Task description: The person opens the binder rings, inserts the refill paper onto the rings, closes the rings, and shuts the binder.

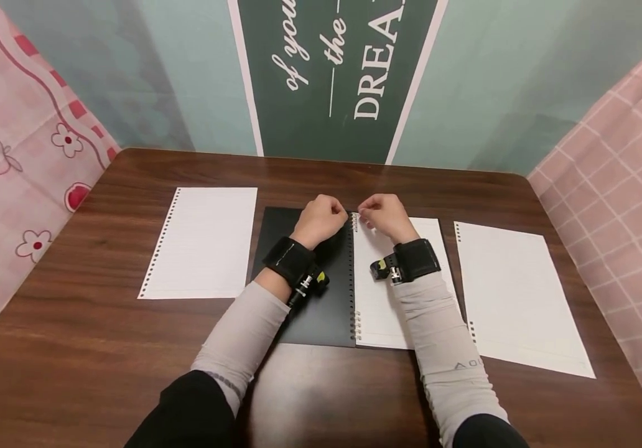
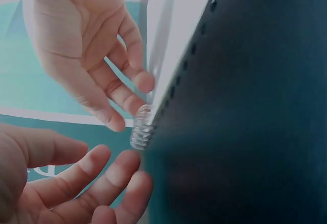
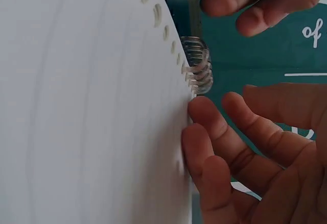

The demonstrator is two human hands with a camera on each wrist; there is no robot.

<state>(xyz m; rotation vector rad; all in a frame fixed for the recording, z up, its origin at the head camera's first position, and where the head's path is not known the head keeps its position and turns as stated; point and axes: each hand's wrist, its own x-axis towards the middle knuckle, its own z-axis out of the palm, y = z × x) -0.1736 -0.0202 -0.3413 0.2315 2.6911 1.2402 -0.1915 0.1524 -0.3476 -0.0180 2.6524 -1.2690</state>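
A ring-bound notebook (image 1: 326,317) lies open on the table, its black cover on the left and lined white pages (image 1: 374,317) on the right. My left hand (image 1: 322,219) is at the top of the spine over the black cover, fingers loosely bent and thumb apart. Its fingertips come right up to the clear top rings (image 2: 142,129). Across the spine, my right hand (image 1: 388,218) is over the pages' top corner. In the right wrist view, its bent fingertips (image 3: 196,142) meet the punched page edge beside the rings, with the thumb held away. Neither hand grips anything.
A loose punched sheet (image 1: 209,242) lies left of the notebook, holes along its left edge. Another loose sheet (image 1: 522,298) lies to the right, close to my right forearm. Behind the wooden table (image 1: 74,317) hangs a green printed cloth (image 1: 321,130); pink cloths flank both sides.
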